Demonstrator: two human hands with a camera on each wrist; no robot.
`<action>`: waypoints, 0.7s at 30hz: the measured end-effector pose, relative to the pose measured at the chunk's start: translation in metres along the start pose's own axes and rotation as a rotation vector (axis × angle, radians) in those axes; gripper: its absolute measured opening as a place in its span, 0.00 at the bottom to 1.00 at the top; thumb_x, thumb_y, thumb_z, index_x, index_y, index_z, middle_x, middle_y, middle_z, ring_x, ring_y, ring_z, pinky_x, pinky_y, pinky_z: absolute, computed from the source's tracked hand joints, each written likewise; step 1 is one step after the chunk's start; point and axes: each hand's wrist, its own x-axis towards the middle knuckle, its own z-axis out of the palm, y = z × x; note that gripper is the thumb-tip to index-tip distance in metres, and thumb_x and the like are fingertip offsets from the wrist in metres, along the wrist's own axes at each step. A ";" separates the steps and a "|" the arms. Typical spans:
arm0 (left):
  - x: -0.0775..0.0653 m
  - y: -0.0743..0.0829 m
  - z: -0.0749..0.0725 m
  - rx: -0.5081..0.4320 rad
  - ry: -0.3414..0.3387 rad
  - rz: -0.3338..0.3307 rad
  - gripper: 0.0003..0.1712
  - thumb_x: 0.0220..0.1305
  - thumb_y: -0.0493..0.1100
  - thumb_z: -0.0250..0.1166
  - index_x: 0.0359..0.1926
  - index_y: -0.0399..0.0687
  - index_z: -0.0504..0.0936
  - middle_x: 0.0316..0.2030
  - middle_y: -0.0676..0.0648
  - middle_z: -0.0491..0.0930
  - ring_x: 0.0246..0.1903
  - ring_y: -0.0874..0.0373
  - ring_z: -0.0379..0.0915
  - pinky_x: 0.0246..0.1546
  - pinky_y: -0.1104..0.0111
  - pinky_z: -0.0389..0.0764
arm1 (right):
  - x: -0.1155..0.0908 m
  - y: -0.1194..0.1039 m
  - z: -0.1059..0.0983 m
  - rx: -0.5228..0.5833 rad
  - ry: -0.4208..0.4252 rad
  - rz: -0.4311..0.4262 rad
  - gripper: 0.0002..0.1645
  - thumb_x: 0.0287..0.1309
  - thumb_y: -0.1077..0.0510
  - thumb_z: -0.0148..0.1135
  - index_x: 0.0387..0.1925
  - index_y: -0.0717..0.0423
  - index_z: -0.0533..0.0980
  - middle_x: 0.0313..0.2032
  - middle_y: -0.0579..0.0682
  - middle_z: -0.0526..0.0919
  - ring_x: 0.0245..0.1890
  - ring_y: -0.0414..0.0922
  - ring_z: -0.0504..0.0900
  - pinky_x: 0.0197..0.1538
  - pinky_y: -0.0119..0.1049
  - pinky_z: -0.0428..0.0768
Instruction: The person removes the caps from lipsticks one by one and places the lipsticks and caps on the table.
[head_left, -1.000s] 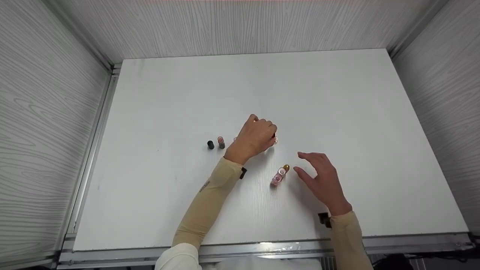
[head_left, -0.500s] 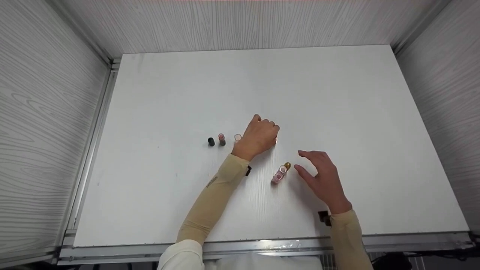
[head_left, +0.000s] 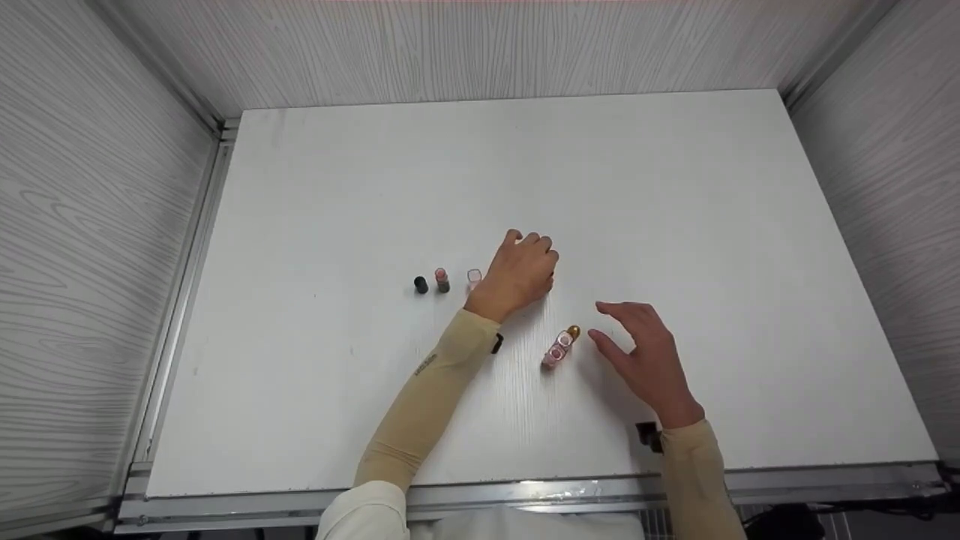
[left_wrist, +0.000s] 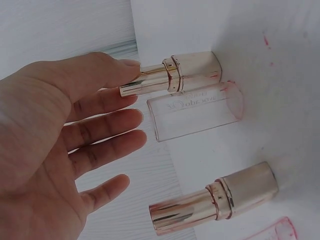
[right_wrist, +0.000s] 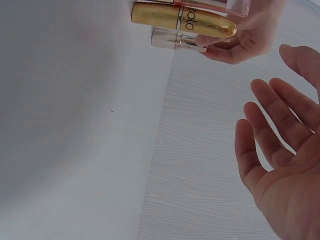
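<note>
Beyond the table's middle, my left hand (head_left: 517, 274) pinches the narrow end of a shiny gold lipstick tube (left_wrist: 197, 70) between thumb and forefinger. The tube stands upright on the table; its other fingers are spread below. Close beside it is a clear lipstick cap (left_wrist: 195, 115) with dark lettering. A second gold lipstick tube (left_wrist: 250, 190) stands apart. My right hand (head_left: 645, 360) hovers with thumb and fingers apart, holding nothing. Nearest to it is a bright gold lipstick (right_wrist: 205, 21), at the end of a short row of pink-and-clear lipsticks (head_left: 556, 351).
To the left of my left hand, a black cap (head_left: 421, 285), a lipstick with a pink top (head_left: 442, 280) and a clear-topped piece (head_left: 475, 277) stand in a line. The white table (head_left: 337, 187) has grey wood-grain panels (head_left: 450, 52) around it.
My left hand has shifted slightly right and its outer fingers have loosened a little. The right hand and the row of lipsticks look unmoved.
</note>
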 end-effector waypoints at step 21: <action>-0.007 -0.014 -0.016 -0.068 0.001 -0.014 0.18 0.74 0.54 0.59 0.56 0.51 0.82 0.54 0.51 0.81 0.59 0.54 0.73 0.69 0.52 0.63 | -0.002 0.002 -0.001 -0.001 -0.013 0.027 0.25 0.58 0.59 0.73 0.58 0.54 0.81 0.50 0.49 0.86 0.54 0.46 0.79 0.58 0.38 0.76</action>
